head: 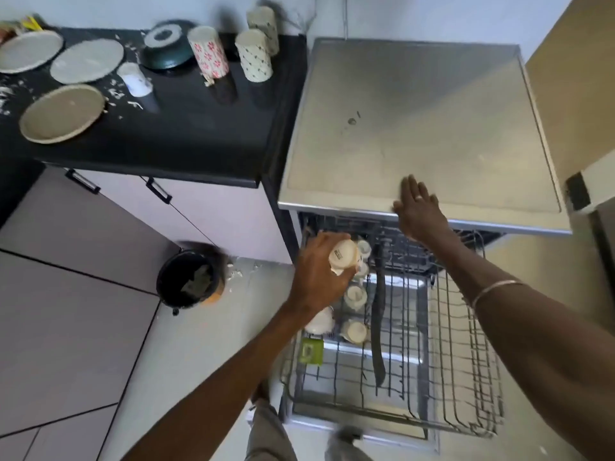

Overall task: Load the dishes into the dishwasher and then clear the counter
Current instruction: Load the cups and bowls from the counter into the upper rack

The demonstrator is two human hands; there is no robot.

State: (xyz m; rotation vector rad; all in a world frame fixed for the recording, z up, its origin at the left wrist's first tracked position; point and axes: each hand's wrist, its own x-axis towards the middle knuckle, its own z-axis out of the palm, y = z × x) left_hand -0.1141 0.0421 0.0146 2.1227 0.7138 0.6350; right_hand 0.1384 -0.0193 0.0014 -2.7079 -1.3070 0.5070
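Left hand (319, 274) gripping a white cup (343, 256) bottom-up, directly above the left column of the pulled-out upper rack (432, 344), where other cups (355, 296) already sit inverted. Right hand (417, 207) flat, fingers straight, resting on the front edge of the dishwasher top (416, 128). Likely next: straight down into a free slot, left hand nearer. Plates (63, 113), mugs (254, 56) and a bowl (166, 44) waiting on the counter (183, 128), well apart to the left
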